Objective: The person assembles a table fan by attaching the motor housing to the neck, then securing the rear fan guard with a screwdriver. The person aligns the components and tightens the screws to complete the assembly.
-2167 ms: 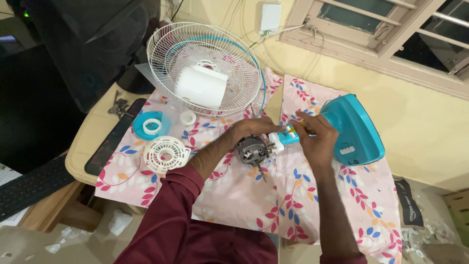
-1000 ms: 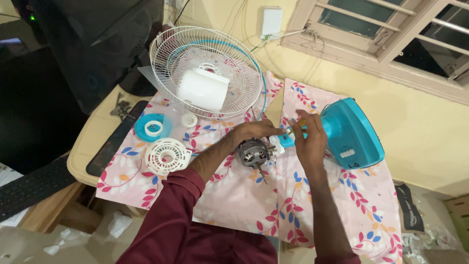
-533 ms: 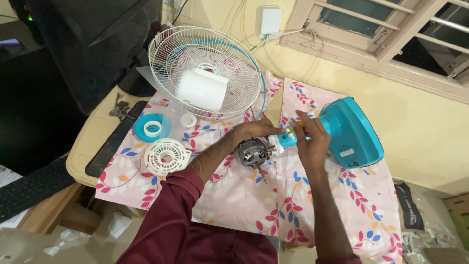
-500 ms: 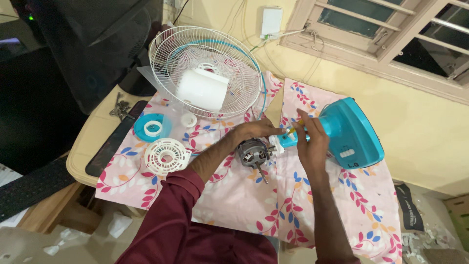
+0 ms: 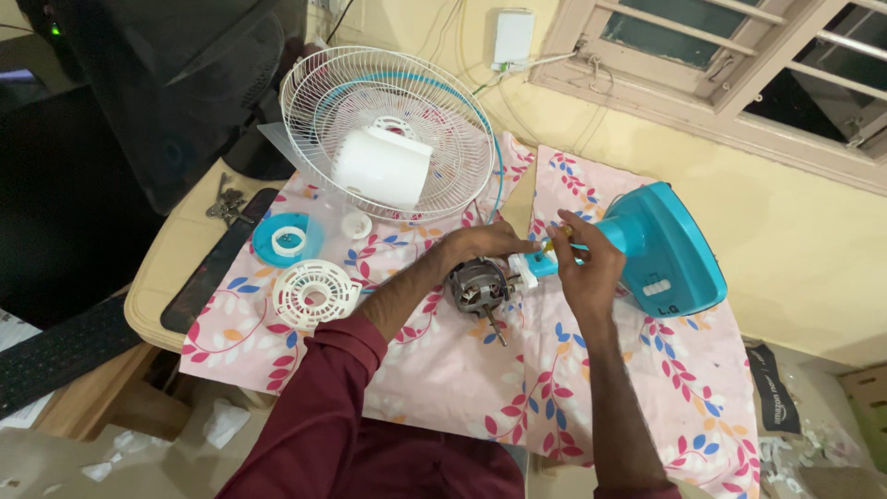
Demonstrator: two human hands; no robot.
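Note:
A bare fan motor with a steel shaft lies on a pink flowered cloth, joined by a white bracket to the neck of a turquoise fan base. My left hand rests on top of the motor and bracket, steadying them. My right hand pinches a thin screwdriver with a yellow handle, its tip at the bracket.
A white wire fan guard holding a white motor cover lies at the back. A round white vented cover, a turquoise disc and a small white cap sit at the left. A dark keyboard is at the far left.
My right hand has turned slightly on the screwdriver, its fingers shifting around the handle. My left hand and the motor have stayed in place.

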